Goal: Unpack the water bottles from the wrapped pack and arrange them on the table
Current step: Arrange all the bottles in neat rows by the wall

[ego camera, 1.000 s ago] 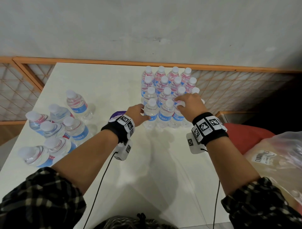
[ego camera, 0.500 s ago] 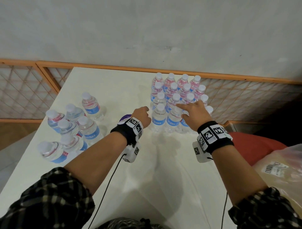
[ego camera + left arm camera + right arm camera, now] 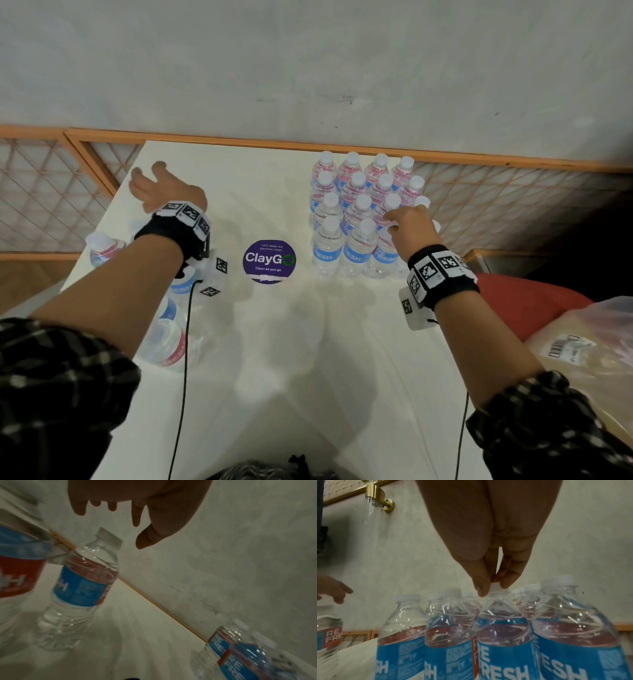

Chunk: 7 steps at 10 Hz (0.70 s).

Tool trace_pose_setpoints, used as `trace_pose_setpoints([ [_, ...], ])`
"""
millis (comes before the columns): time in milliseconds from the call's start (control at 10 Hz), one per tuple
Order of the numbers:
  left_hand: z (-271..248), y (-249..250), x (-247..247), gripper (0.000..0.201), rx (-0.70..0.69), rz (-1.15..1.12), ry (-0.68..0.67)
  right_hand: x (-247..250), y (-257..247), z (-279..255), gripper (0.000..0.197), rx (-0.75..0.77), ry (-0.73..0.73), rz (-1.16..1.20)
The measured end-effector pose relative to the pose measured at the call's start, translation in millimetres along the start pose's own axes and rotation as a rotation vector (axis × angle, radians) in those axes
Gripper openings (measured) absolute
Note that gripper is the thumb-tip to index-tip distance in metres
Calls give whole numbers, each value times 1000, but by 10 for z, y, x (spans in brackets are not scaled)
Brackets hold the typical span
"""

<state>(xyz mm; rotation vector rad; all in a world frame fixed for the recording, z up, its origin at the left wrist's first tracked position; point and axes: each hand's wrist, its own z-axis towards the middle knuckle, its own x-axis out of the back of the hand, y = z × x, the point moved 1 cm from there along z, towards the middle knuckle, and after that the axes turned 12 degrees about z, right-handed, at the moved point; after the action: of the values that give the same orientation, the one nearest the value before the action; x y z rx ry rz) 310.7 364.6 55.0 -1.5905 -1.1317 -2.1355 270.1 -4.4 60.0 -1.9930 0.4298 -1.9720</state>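
My head camera looks steeply down over the counter (image 3: 281,342). Each wrist camera sits low, close among bottles, facing the wall; both share the right-hand bottle block (image 3: 359,212).

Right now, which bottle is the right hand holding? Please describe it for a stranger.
Find the block of upright bottles at the table's far right. In its nearest rows, one bottle has the right hand pinching its white cap; every neighbouring cap is untouched.

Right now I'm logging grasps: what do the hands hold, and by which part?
The right hand pinches one water bottle by its white cap. The left hand holds nothing.
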Motion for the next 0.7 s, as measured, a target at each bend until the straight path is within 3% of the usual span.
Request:
trace_pose_setpoints([
  [200, 98, -199, -126, 34, -96, 529, -459, 41, -35, 46, 34, -14, 16, 55],
  [300, 164, -172, -185, 43, -268, 626, -477, 36, -46, 40, 32, -9, 25, 78],
  [400, -24, 47, 34, 36, -157, 268, -459, 29, -57, 6, 31, -4, 42, 92],
  [500, -89, 86, 71, 31, -245, 238, -475, 5, -62, -89, 36, 21, 148, 144],
  [600, -347, 165, 144, 29, -379, 243, -588, -119, -160, -289, 36, 95, 235, 277],
  [700, -703, 254, 182, 29, -532, 278, -680, -336, -345, -545, 29, 196, 95, 371],
])
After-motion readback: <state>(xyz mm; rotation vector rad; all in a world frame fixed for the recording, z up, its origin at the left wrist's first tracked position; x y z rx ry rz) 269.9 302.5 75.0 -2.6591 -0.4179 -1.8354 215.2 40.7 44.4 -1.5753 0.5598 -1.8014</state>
